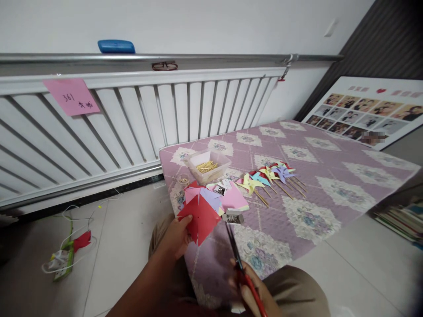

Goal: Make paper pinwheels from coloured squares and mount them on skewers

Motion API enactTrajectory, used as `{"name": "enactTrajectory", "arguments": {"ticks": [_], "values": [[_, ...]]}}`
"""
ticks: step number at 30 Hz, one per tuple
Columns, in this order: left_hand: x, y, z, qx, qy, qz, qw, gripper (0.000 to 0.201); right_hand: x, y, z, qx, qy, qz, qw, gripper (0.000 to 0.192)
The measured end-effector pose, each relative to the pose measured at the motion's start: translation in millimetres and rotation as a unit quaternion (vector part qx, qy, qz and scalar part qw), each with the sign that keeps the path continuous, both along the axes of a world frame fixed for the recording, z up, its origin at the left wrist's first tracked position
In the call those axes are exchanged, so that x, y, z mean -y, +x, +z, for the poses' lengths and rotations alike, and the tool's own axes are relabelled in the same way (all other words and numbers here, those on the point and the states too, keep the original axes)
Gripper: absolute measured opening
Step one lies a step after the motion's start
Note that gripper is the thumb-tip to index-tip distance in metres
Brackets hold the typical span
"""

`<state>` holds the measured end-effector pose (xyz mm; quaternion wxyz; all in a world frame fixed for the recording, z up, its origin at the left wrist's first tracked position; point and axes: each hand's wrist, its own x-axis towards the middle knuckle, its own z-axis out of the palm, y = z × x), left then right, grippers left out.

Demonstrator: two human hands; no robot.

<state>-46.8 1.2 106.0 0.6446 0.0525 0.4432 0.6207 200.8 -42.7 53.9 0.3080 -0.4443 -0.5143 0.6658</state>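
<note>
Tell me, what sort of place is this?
Probably a room in someone's home, though I can't be certain: there is a white radiator, a flowered cloth spread out in front of it, and a large board of photos.

left hand (178, 234): pinching, farther forward | right hand (259, 281): curled round, closer in

Red paper (205, 216) looks matt; the rail (218, 57), glossy metal.

Room over tablecloth (310, 222) right of scissors (237, 254); pinwheels (270, 174), plastic box (215, 175) obstruct beyond.
</note>
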Motion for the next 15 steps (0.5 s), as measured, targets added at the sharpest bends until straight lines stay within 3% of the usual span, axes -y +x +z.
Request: {"name": "enactTrajectory", "arguments": {"ticks": [3, 6, 10, 13, 15], "values": [[8, -1, 0.9, -0.023, 0.022, -0.111, 0.993, 0.018, -7, 0, 2.3, -0.044, -0.052, -0.068, 0.995, 0.061], [13, 1, 1.3, -0.096, 0.04, -0.217, 0.971, 0.011, -13, -13, 19.0, -0.074, -0.069, -0.139, 0.985, 0.059], [13, 2, -2.1, -0.188, 0.082, -0.361, 0.91, 0.015, -19, -35, 42.0, -0.078, -0.04, -0.112, 0.99, 0.048], [11, 4, -9.4, -0.23, 0.085, -0.406, 0.88, 0.018, -22, -46, 44.6, -0.085, -0.038, -0.081, 0.992, 0.043], [12, 7, -15.1, -0.209, 0.082, -0.39, 0.893, 0.019, -22, -50, 40.8, -0.079, -0.045, -0.086, 0.992, 0.04]]}}
